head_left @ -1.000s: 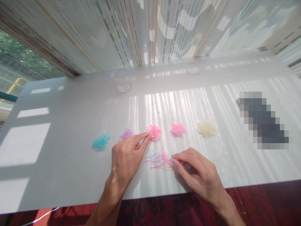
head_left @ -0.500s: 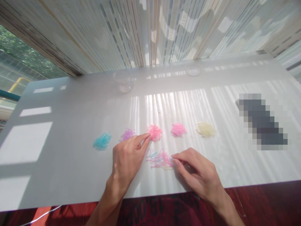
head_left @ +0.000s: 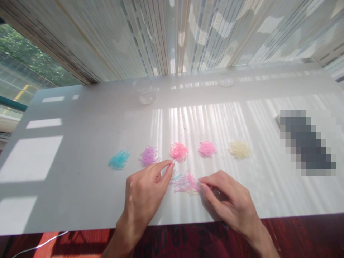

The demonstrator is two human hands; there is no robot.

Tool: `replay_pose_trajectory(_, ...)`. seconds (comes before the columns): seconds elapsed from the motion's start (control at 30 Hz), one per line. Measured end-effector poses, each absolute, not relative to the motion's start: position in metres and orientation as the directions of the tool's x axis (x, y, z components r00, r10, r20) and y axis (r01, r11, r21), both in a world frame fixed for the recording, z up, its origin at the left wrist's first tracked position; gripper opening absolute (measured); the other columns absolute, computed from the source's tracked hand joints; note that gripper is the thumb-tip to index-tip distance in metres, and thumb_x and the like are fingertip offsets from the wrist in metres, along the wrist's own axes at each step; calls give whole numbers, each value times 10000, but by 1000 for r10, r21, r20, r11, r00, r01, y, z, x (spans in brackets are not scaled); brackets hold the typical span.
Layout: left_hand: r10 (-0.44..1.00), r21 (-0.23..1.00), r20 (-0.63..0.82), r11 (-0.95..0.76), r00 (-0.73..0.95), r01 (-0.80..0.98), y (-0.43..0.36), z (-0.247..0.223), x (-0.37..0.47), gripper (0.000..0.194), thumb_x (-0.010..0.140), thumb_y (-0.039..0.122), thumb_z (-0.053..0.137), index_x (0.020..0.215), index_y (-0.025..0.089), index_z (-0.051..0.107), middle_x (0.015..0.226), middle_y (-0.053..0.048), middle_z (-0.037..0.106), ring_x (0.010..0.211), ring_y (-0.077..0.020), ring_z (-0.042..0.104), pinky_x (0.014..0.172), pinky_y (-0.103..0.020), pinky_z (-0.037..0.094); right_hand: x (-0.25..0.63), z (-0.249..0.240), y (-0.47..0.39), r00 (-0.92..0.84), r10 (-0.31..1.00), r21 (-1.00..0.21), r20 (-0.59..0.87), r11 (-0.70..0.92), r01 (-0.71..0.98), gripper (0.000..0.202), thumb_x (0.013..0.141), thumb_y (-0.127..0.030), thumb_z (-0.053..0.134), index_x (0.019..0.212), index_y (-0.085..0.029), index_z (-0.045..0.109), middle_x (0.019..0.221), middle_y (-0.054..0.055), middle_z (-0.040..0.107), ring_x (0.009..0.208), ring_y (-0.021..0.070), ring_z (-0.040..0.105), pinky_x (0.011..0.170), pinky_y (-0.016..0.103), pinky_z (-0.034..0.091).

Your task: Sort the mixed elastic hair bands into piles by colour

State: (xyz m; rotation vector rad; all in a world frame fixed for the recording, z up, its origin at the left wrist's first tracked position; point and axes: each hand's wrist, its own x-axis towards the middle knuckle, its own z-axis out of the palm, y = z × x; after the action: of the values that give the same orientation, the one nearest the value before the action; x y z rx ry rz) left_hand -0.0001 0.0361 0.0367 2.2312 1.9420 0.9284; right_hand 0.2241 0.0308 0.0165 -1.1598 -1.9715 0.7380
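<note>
My left hand (head_left: 147, 190) hovers just below the coral-pink pile (head_left: 179, 152), thumb and forefinger pinched; whether anything is between the tips is too small to tell. At the right end of a mixed pile of thin bands (head_left: 186, 182), my right hand (head_left: 227, 195) has its thumb and forefinger close together, and what they hold, if anything, cannot be made out. Beyond the hands lie a teal pile (head_left: 119, 159), a purple pile (head_left: 149, 156), a pink pile (head_left: 207, 148) and a pale yellow pile (head_left: 239, 149).
A clear round container (head_left: 146, 95) stands at the back of the white table (head_left: 88, 150), and a clear round lid (head_left: 225, 80) lies further right. A dark pixelated object (head_left: 306, 143) is at the right. Striped curtains hang behind the table.
My left hand has drawn back from the coral-pink pile towards me, uncovering more of the purple pile. My right hand stays at the mixed pile. The view has shifted slightly.
</note>
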Motion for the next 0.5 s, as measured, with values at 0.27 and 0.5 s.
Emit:
replay_pose_trajectory(0.27, 965, 525, 216, -245, 150, 815, -8, 29, -10, 300, 1031, 385, 572, 1001, 183, 791, 592, 27, 686, 424, -105, 552, 442, -233, 414, 223, 8, 25, -479, 827, -668, 294, 536, 516, 134, 906, -129, 655, 1020, -190, 617, 835, 33, 629, 748, 176, 584, 656, 321, 490)
replay_pose_trajectory(0.5, 948, 526, 268, -291, 169, 799, -19, 23, -10, 256, 1031, 340, 578, 994, 186, 779, 611, 25, 690, 440, -111, 574, 465, -249, 404, 221, 6, 24, -484, 822, -610, 300, 556, 565, 127, 880, -110, 620, 936, -206, 558, 821, 22, 600, 750, 179, 557, 669, 325, 463)
